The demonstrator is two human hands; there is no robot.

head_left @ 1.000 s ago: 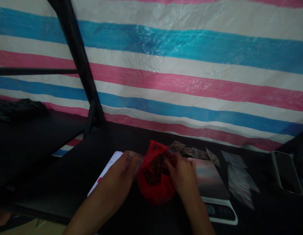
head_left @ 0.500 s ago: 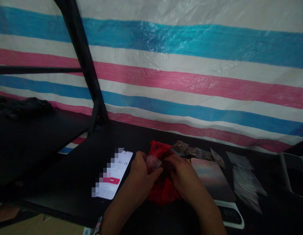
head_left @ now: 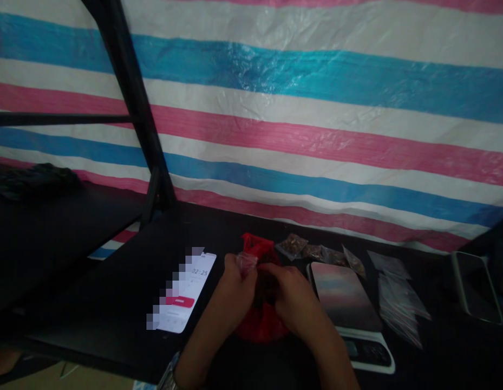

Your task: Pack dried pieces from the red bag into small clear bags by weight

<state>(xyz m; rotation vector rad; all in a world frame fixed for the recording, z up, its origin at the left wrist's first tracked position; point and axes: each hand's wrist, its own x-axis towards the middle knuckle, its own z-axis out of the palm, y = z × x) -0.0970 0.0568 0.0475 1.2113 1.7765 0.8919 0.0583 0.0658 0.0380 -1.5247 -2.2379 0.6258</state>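
Note:
My left hand (head_left: 235, 287) pinches a small clear plastic bag (head_left: 247, 262) above an open red plastic bag (head_left: 261, 327). Dark brown loose pieces (head_left: 266, 287) lie inside the red bag; what they are, I cannot make out. Over the right side of the red bag, my right hand (head_left: 294, 292) has its fingers curled in, with the index finger reaching to the small bag. Whatever its fingertips hold is hidden. Behind the red bag lie several small clear bags of brown pieces (head_left: 292, 246). A digital scale (head_left: 346, 295) stands just right of my right hand.
Flat clear zip bags (head_left: 399, 309) lie right of the scale, and a phone-like device (head_left: 477, 287) is farther right. A lit phone (head_left: 188, 292) showing a timer rests on the left. A black frame post (head_left: 129, 92) rises before a striped tarp (head_left: 275, 124).
My right hand has drawn its fingers out of the red bag's contents toward the small clear bag. The view has shifted slightly, and the phone's timer has advanced one second.

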